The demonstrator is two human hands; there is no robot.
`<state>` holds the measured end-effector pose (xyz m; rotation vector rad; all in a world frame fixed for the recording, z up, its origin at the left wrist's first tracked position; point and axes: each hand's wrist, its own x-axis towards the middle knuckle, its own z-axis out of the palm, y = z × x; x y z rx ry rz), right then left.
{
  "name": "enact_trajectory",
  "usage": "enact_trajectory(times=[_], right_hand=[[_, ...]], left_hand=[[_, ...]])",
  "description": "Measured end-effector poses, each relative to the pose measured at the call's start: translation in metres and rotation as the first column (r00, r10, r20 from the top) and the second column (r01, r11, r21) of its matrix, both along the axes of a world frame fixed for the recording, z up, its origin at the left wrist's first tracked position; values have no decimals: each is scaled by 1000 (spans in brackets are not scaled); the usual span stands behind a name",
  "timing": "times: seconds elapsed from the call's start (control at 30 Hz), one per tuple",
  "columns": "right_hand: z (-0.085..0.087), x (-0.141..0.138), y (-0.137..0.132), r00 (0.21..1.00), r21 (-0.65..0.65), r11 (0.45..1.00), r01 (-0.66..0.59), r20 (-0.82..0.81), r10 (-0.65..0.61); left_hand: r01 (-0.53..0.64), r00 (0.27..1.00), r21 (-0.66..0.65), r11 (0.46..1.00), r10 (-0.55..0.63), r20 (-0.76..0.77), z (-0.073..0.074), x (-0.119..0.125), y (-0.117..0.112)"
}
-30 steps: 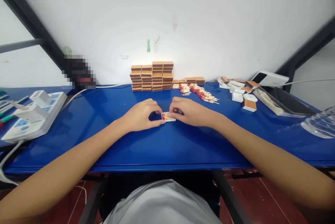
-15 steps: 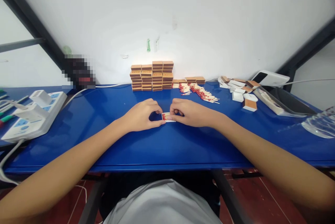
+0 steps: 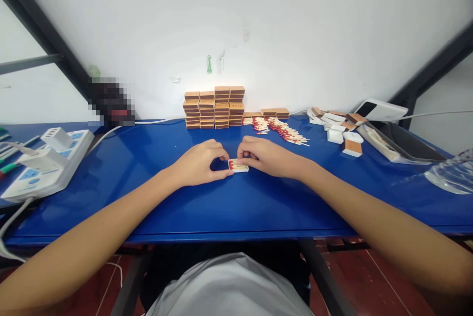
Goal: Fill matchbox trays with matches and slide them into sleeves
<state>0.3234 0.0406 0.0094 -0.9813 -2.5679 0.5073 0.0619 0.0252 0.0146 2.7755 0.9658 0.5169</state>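
A small white matchbox tray [image 3: 242,169] with red-headed matches [image 3: 240,164] lying in it rests on the blue table. At its left end, my left hand [image 3: 201,162] pinches the tray between thumb and fingers. My right hand [image 3: 264,156] bends over the tray's far right side, thumb and curled fingers closed at the matches. Its fingertips partly cover the tray, so how many matches they grip cannot be seen.
Stacked matchboxes [image 3: 214,109] stand against the wall, with loose matches [image 3: 288,131] piled right of them. White trays and box sleeves [image 3: 334,126] lie farther right beside a black-lined case [image 3: 402,143]. A power strip [image 3: 55,173] is at left.
My right hand has shifted slightly up and back, baring more of the tray's right end and the matches. The left hand keeps its grip in place.
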Motion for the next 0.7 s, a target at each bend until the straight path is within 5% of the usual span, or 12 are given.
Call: enact_trajectory(times=[0.1,0.27,0.43,0.7], right_hand=[[-2,10,14,998,92,994,62,-9,-61],[-10,51,54,930,276,906,321,86,-356],[-17,75,78,936,242,918,315,81,-343],[-16,78,80,932,261,913,313,100,-348]], left_hand=[[-6,1000,-8,1000,6,1,1,0,-1],[-7,1000,-20,1000,7,1,3,0,-2],[-11,1000,-21,1000,11,-13,4,-1,-1],[-23,1000,-31,999,22,-12,4,0,-1]])
